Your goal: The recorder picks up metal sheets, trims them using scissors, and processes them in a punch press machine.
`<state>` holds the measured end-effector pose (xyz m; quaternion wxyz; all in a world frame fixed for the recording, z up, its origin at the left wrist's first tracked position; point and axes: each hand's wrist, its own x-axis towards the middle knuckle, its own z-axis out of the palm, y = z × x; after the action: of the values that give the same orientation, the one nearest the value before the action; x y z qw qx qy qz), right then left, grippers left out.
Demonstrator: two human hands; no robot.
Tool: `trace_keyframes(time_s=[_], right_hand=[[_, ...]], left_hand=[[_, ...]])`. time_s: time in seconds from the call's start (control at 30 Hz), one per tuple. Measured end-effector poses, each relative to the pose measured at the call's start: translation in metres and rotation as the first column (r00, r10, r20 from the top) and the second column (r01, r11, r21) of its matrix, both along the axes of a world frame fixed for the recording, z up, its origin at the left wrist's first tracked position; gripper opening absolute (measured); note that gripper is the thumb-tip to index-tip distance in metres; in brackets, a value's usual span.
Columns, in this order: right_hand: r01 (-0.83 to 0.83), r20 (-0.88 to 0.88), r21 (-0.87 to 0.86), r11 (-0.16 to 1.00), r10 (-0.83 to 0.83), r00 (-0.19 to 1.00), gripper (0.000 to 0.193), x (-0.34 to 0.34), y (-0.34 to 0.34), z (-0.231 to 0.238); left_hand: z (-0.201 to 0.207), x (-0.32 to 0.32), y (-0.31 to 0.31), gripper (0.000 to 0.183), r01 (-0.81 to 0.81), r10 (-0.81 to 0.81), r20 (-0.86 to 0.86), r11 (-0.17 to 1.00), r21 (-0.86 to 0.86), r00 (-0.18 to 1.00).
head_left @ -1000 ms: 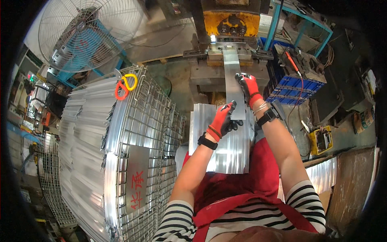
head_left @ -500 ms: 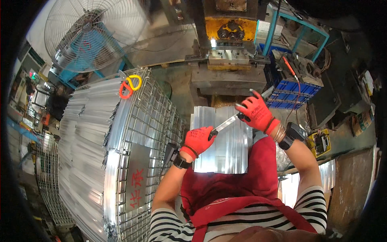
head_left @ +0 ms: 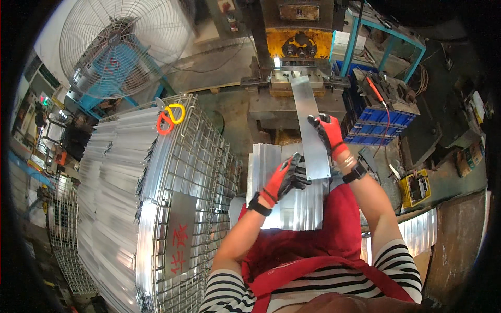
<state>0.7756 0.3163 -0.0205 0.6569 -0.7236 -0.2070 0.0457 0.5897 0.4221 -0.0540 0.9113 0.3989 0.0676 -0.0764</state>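
Workshop floor holds a wire cage point(head_left: 188, 172) of stacked metal sheets on the left, a fan point(head_left: 112, 44) far left and a yellow press point(head_left: 297, 44) far ahead. Across a near stack of aluminium pieces point(head_left: 271, 172), a flat metal strip point(head_left: 310, 125) reaches to the press bed. Left hand point(head_left: 286, 176) closes its fingers on the strip's near end; right hand point(head_left: 327, 131) grips its right edge.

Grey rectangular sign plate point(head_left: 180, 233) with red characters, fixed on the wire cage's point(head_left: 209, 156) front side.
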Motion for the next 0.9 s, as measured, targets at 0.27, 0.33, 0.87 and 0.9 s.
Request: trace_keyframes(time_s=[0.27, 0.33, 0.87, 0.9], right_hand=[[-0.039, -0.228, 0.246, 0.968, 0.097, 0.969, 0.02, 0.021, 0.035, -0.005], [-0.038, -0.236, 0.227, 0.973, 0.093, 0.967, 0.017, 0.023, 0.039, -0.005], [-0.011, -0.231, 0.229, 0.973, 0.065, 0.971, 0.012, 0.037, 0.042, -0.021], [-0.016, -0.232, 0.228, 0.974, 0.07, 0.97, 0.012, 0.035, 0.043, -0.019]], left_hand=[[0.02, 0.039, -0.004, 0.044, 0.05, -0.057, -0.103, 0.996, -0.07, 0.993], [0.027, 0.043, -0.004, 0.041, -0.05, 0.05, -0.099, 0.999, 0.003, 0.994], [0.016, 0.054, -0.001, 0.026, -0.144, 0.146, -0.095, 0.989, 0.036, 0.985], [0.018, 0.053, 0.0, 0.025, -0.146, 0.148, -0.078, 0.989, 0.029, 0.986]])
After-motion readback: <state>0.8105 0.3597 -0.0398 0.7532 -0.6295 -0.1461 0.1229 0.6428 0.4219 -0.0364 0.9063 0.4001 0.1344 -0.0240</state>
